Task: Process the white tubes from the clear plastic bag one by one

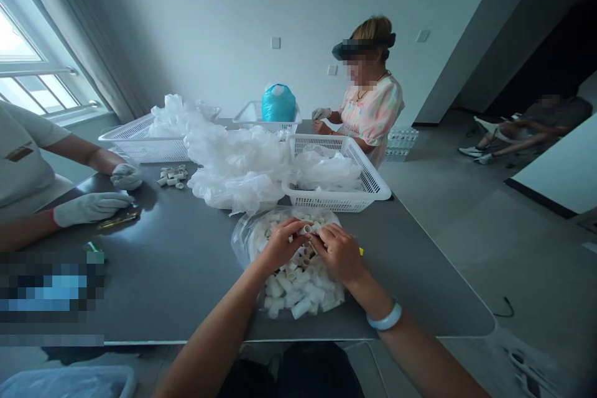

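A clear plastic bag full of white pipe fittings lies open near the table's front edge. Above it, my left hand is closed on a short white fitting, whose round opening faces me. My right hand meets it from the right, its fingers closed at the same fitting; a pale bangle circles that wrist. Beyond the bag sits a white basket with clear plastic bags in it. A small yellow object shows beside my right hand.
A heap of clear plastic bags lies behind the fittings. Another white basket stands at the back left. Gloved hands of a person are at the left, near loose fittings. Another person stands behind the table.
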Available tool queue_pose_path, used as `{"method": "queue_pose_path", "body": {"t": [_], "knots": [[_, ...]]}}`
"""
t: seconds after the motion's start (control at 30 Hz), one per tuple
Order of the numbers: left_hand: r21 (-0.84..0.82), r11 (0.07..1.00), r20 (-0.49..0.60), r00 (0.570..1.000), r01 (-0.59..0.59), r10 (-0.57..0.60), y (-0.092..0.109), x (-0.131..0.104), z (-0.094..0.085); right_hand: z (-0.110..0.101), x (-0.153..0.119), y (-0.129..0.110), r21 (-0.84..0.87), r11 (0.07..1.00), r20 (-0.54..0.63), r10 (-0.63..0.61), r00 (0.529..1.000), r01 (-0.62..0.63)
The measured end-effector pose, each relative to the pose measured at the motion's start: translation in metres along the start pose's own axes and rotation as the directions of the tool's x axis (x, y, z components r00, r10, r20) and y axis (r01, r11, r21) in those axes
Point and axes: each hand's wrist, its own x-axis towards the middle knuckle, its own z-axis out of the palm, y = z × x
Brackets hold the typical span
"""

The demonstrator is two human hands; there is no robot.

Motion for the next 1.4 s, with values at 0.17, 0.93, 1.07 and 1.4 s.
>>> {"method": "queue_pose_path", "body": {"t": [0.17,0.93,1.07,1.4], "knots": [[0.027,0.999,-0.050,0.998,-0.023,0.024,-0.003,-0.002,0.004,0.000,0.000,0.001,-0.025,0.999,-0.013,0.028,1.000,-0.028],[0.006,0.988,-0.140,0.978,-0.156,0.155,-0.001,-0.004,0.008,-0.003,0.000,0.001,-0.032,0.998,-0.011,0.057,0.998,-0.057],[0.025,0.980,-0.170,0.965,-0.198,0.199,-0.004,-0.004,0.009,-0.003,0.000,0.003,-0.048,0.998,-0.006,0.050,0.999,-0.050],[0.047,0.984,-0.191,0.965,-0.173,0.178,-0.009,-0.004,0.012,-0.005,0.002,0.002,-0.057,0.997,-0.025,0.050,0.998,-0.051]]}}
